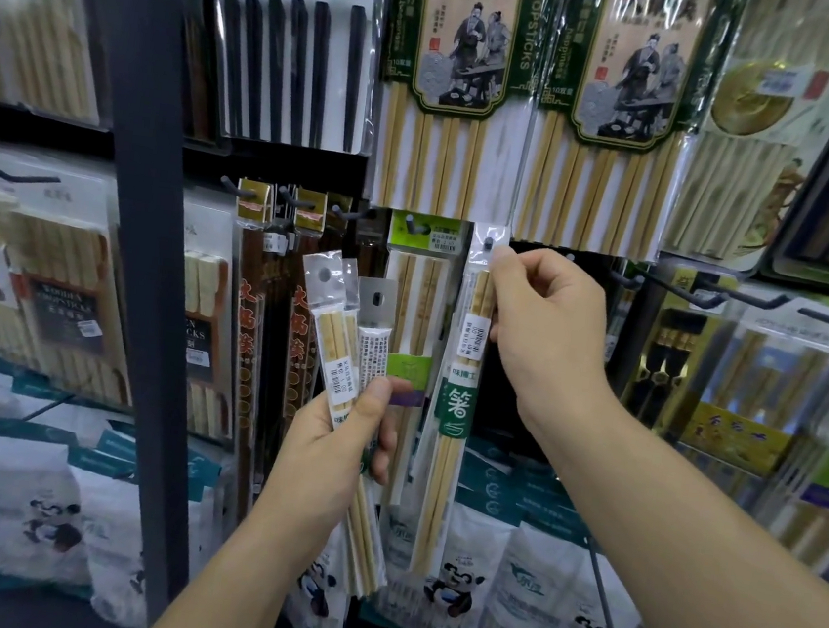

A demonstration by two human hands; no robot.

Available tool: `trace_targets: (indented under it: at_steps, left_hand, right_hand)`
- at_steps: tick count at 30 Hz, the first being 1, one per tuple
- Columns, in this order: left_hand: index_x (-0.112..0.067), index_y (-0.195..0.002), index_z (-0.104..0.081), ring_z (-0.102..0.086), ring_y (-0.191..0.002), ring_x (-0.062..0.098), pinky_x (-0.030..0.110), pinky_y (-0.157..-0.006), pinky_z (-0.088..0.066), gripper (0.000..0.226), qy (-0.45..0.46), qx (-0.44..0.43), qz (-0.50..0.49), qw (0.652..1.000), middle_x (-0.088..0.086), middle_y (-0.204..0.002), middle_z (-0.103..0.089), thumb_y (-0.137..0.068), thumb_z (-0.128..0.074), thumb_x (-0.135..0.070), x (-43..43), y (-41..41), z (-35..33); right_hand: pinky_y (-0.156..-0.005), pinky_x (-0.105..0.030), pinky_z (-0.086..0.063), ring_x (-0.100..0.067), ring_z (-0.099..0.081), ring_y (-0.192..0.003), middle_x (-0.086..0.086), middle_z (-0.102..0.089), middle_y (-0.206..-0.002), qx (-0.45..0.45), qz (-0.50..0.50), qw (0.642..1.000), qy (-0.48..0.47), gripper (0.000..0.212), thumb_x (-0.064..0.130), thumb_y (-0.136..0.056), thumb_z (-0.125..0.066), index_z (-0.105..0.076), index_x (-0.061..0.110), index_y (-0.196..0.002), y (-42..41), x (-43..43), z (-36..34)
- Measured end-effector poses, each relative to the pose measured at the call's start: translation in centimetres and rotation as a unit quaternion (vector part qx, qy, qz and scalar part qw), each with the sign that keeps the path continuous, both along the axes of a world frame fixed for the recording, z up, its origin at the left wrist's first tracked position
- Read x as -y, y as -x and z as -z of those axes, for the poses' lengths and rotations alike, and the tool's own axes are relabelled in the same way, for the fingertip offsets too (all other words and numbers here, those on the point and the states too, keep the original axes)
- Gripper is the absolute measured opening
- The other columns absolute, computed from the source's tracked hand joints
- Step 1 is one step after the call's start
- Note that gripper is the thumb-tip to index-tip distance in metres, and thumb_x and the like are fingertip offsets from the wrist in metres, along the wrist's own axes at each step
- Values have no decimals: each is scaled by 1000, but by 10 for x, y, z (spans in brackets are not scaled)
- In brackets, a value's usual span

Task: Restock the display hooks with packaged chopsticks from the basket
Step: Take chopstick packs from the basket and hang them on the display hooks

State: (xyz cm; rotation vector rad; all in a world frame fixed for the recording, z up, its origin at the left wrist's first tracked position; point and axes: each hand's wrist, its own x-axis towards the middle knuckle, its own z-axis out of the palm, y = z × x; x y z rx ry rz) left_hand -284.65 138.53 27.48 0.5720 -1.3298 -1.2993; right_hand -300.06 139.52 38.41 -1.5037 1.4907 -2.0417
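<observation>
My right hand [540, 328] pinches the top of a slim pack of bamboo chopsticks [459, 401] with a green label. The pack's hang hole sits at a dark display hook [488, 243]. My left hand [342, 434] grips a fanned bunch of several similar packs [342, 336], held upright just left of it and lower. A wider green-topped pack [416, 283] hangs on the neighbouring hook behind both. No basket is in view.
Large packs of bamboo chopsticks [459, 86] hang on the row above. Dark-wood packs [251, 326] hang at the left beside a black upright post [138, 230]. Bare hooks [714, 296] stick out at the right. Panda-printed bags [516, 583] stand on the shelf below.
</observation>
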Motion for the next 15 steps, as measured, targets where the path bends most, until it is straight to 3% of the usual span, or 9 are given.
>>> trace_targets:
  at_steps: [3,7,15]
  left_hand:
    - [-30,-95,-79,-51,-53,13,23,-54,-49,30,3,5,2,1000,-2,-68,-57,-92,-56,-49,0,0,1]
    - [-29,-96,-79,-49,-52,13,24,-51,-47,30,1,0,5,1000,-1,-69,-56,-92,-57,-49,1,0,1]
    - [-32,-108,-80,-51,-52,11,25,-47,-46,29,-28,-47,40,998,-2,-71,-59,-89,-61,-44,0,1,2]
  right_hand:
    - [-60,-33,-47,-9,-46,-57,10,-50,-56,-2,7,1000,0,36,30,-99,-62,-61,9,-71,-1,1,-1]
    - [-52,-19,-43,-5,-44,-52,12,-48,-53,-9,19,1000,-7,36,29,-100,-61,-59,14,-67,0,3,5]
    - [-53,-11,-41,1,-49,-55,13,-54,-60,-43,58,997,-22,31,39,-99,-63,-64,15,-78,2,2,15]
